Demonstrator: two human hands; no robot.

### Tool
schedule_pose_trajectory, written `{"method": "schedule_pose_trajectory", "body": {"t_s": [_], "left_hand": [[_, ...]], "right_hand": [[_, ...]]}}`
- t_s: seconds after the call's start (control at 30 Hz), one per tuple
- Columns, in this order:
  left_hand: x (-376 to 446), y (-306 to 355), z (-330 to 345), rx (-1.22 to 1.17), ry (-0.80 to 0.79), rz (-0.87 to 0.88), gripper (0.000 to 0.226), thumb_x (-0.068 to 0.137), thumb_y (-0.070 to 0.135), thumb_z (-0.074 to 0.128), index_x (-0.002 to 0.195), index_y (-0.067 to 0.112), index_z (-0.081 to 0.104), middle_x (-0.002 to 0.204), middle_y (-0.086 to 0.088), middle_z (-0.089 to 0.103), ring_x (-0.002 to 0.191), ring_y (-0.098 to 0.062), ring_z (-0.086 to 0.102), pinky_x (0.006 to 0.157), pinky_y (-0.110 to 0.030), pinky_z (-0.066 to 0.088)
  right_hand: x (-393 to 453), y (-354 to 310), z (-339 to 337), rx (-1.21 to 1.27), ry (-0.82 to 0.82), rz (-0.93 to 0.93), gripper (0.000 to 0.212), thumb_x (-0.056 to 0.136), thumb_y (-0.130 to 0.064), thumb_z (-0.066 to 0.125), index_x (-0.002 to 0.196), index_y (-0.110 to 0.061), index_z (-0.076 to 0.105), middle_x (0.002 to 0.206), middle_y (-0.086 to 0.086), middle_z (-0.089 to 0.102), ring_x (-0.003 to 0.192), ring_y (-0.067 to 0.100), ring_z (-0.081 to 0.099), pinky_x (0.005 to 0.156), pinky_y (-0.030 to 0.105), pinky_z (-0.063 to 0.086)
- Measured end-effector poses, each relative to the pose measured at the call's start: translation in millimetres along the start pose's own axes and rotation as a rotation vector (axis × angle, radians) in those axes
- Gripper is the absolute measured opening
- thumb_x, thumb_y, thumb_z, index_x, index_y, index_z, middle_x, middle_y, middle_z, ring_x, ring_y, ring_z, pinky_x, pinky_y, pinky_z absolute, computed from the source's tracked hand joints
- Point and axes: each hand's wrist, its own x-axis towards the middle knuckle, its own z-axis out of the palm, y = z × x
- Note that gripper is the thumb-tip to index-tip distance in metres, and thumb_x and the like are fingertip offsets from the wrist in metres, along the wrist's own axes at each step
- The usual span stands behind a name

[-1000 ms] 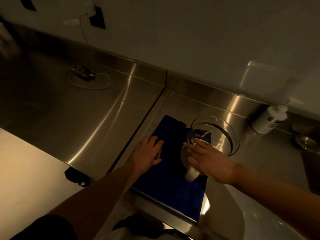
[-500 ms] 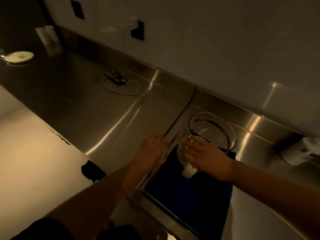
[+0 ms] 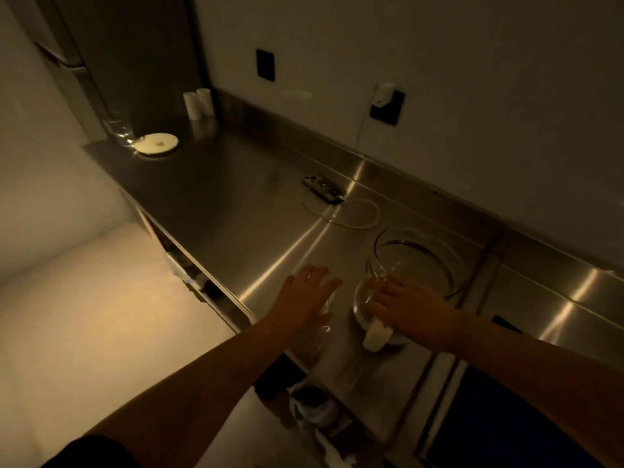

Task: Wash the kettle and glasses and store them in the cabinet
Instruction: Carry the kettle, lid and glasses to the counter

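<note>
The counter (image 3: 236, 211) is brushed stainless steel — smooth, with bright streaks of glare. The kettle (image 3: 418, 261) is clear, glossy glass with an opaque white handle (image 3: 376, 336), probably plastic. The small plate (image 3: 157, 143) looks glazed — white and shiny. The wall (image 3: 472, 79) is matt.

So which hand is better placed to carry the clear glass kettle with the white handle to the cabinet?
Right. The right hand already grips the clear glass kettle at its white handle. The left hand is busy, covering a small drinking glass on the steel counter.
</note>
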Motion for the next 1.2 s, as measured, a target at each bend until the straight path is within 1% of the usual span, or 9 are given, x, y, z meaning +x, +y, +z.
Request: {"method": "schedule_pose_trajectory", "body": {"t_s": [0.07,0.17,0.27,0.43,0.8,0.97,1.03,1.13,1.2], "left_hand": [[-3.0,-43.6,-6.0,0.03,0.004,-0.003,0.07,0.087,0.047,0.056,0.146,0.032,0.022,0.153,-0.002,0.018,0.139,-0.024,0.013,0.107,-0.044,0.027],[-10.0,-104.1,-15.5,0.065,0.004,-0.002,0.07,0.087,0.047,0.056,0.146,0.032,0.022,0.153,-0.004,0.019,0.139,-0.026,0.014,0.107,-0.044,0.028],[-18.8,-157.4,-23.6,0.073,0.008,-0.008,0.07,0.086,0.047,0.058,0.145,0.031,0.024,0.152,-0.005,0.021,0.139,-0.028,0.015,0.107,-0.045,0.03],[-30.7,-229.0,-31.7,0.055,0.011,-0.077,0.07,0.085,0.047,0.061,0.143,0.03,0.026,0.15,-0.005,0.024,0.137,-0.026,0.019,0.105,-0.044,0.034],[-6.3,-369.2,-45.3,0.052,0.016,-0.18,0.07,0.085,0.046,0.062,0.144,0.029,0.028,0.149,-0.007,0.026,0.136,-0.027,0.023,0.106,-0.044,0.031],[36.3,-451.1,-56.2,0.075,-0.026,-0.196,0.071,0.086,0.042,0.062,0.145,0.027,0.025,0.152,-0.008,0.023,0.139,-0.03,0.018,0.108,-0.045,0.028],[52.5,-486.5,-62.6,0.078,-0.05,-0.205,0.072,0.085,0.04,0.062,0.144,0.027,0.024,0.152,-0.008,0.023,0.139,-0.03,0.017,0.108,-0.046,0.029],[72.0,-537.2,-71.4,0.107,-0.073,-0.19,0.073,0.084,0.039,0.064,0.144,0.027,0.024,0.151,-0.009,0.023,0.138,-0.03,0.018,0.106,-0.047,0.032],[82.5,-569.1,-76.9,0.128,-0.081,-0.191,0.075,0.083,0.037,0.066,0.144,0.026,0.025,0.15,-0.009,0.024,0.138,-0.031,0.019,0.106,-0.048,0.032]], "right_hand": [[43.2,-1.0,-1.2,0.012,-0.004,-0.012,0.055,0.046,-0.035,0.088,0.097,-0.02,0.073,0.103,-0.001,0.071,0.11,0.022,0.062,0.089,0.038,0.053],[106.8,-1.6,-4.8,0.018,0.087,-0.034,0.042,0.051,-0.029,0.079,0.09,-0.016,0.075,0.094,0.0,0.073,0.097,0.02,0.068,0.084,0.035,0.054],[163.0,-1.5,-6.0,0.058,0.109,-0.046,0.046,0.047,-0.03,0.083,0.089,-0.014,0.074,0.092,0.0,0.071,0.09,0.018,0.068,0.083,0.035,0.055],[245.1,1.4,4.3,0.085,0.141,-0.114,0.048,0.048,-0.025,0.087,0.092,-0.015,0.072,0.097,0.003,0.071,0.1,0.023,0.066,0.085,0.04,0.054],[407.1,44.3,16.6,0.115,0.156,-0.189,0.054,0.041,-0.029,0.092,0.088,-0.012,0.073,0.093,0.005,0.072,0.094,0.023,0.068,0.082,0.039,0.055],[486.0,77.5,40.9,0.15,0.117,-0.177,0.054,0.039,-0.031,0.091,0.087,-0.017,0.073,0.096,0.001,0.072,0.1,0.02,0.067,0.087,0.037,0.051],[521.3,92.5,49.8,0.199,0.042,-0.137,0.056,0.039,-0.028,0.092,0.089,-0.015,0.072,0.098,0.004,0.072,0.103,0.023,0.066,0.086,0.038,0.052],[572.4,115.0,69.5,0.169,-0.032,-0.137,0.049,0.066,-0.02,0.08,0.111,-0.011,0.063,0.122,0.009,0.062,0.126,0.028,0.048,0.103,0.043,0.039],[603.1,126.9,76.5,0.169,-0.049,-0.135,0.048,0.067,-0.019,0.08,0.112,-0.012,0.062,0.123,0.008,0.062,0.127,0.028,0.047,0.103,0.042,0.038]]}}
